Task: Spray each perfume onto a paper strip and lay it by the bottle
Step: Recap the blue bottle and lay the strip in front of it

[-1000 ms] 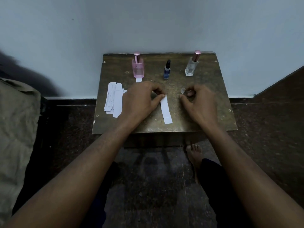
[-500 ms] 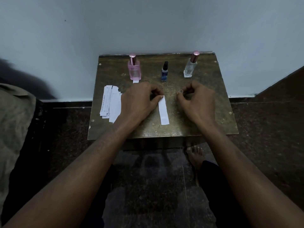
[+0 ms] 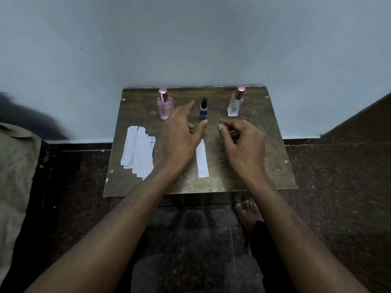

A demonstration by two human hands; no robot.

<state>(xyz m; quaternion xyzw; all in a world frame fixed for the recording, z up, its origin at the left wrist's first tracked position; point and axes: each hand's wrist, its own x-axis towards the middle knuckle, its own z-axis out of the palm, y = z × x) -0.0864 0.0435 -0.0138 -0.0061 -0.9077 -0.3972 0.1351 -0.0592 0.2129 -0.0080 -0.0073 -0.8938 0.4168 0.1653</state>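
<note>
Three perfume bottles stand along the back of a small brown table (image 3: 266, 166): a pink bottle (image 3: 165, 107), a small blue bottle (image 3: 203, 111) with a bare black nozzle, and a clear bottle (image 3: 234, 105) with a pink cap. One white paper strip (image 3: 202, 158) lies flat in the middle. My left hand (image 3: 179, 136) hovers open, with the index finger stretched between the pink and blue bottles and the thumb just below the blue bottle. My right hand (image 3: 243, 142) is curled, pinching a small clear cap (image 3: 222, 126) at its fingertips.
A loose pile of white paper strips (image 3: 138, 153) lies on the table's left side. The table backs onto a pale wall. A bare foot (image 3: 246, 212) shows under the front edge, and a beige cloth (image 3: 14, 176) lies on the dark floor at left.
My left hand let go of the strip's top end and reached up toward the blue bottle, fingers spreading. My right hand lifted the small clear cap off the table.
</note>
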